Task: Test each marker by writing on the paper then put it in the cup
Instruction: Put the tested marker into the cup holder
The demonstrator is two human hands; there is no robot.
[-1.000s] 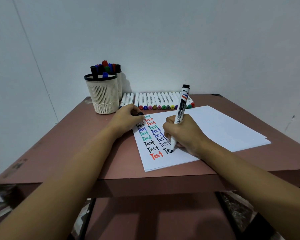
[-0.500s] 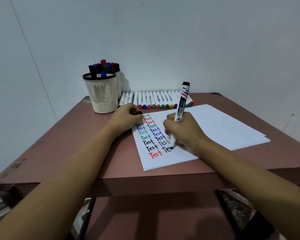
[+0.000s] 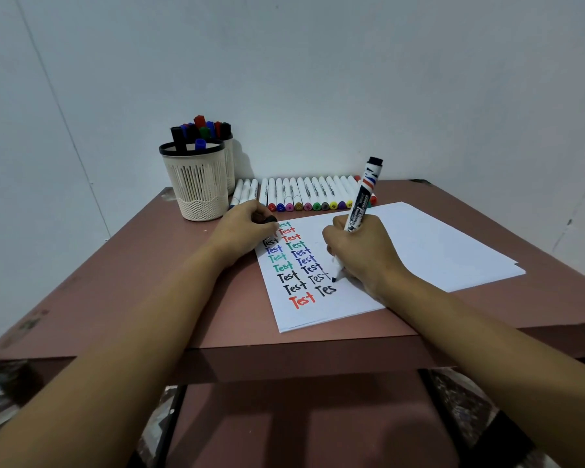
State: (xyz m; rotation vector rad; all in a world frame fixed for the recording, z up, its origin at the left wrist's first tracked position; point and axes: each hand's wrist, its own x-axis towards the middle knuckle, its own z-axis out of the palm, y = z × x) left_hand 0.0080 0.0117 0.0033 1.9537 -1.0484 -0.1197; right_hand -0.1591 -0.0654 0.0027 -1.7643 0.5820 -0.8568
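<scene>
- Gripping the marker (image 3: 362,204) in my right hand (image 3: 362,251), I have my fingers and thumb curled tight round the lower part of its white barrel, with the black end sticking up and tilted away from me.
- Its dark tip points down at the paper (image 3: 436,251), just past the end of the black letters "Tes" (image 3: 326,290). I cannot tell whether the tip touches the sheet.
- The heel of my right hand rests on the paper, to the right of the writing.
- My left hand (image 3: 244,231) sits on the paper's far left corner with its fingers curled in, pinching a black cap (image 3: 267,219) between fingertips and thumb.
- The paper lies slanted on the brown table (image 3: 149,282) and carries two columns of the word "Test" in green, red, blue, teal and black. A red "Test" ends the left column and the unfinished black word ends the right one.
- The cup (image 3: 196,184), cream with a black rim and slotted sides, stands on the table to the far left, beyond my left hand. A black marker and a blue one stand in it.
- A second cup (image 3: 229,163) stands right behind it, packed with capped markers in red, blue, green and black.
- A row of white markers (image 3: 311,197) with coloured ends lies side by side along the wall, beyond the paper.
</scene>
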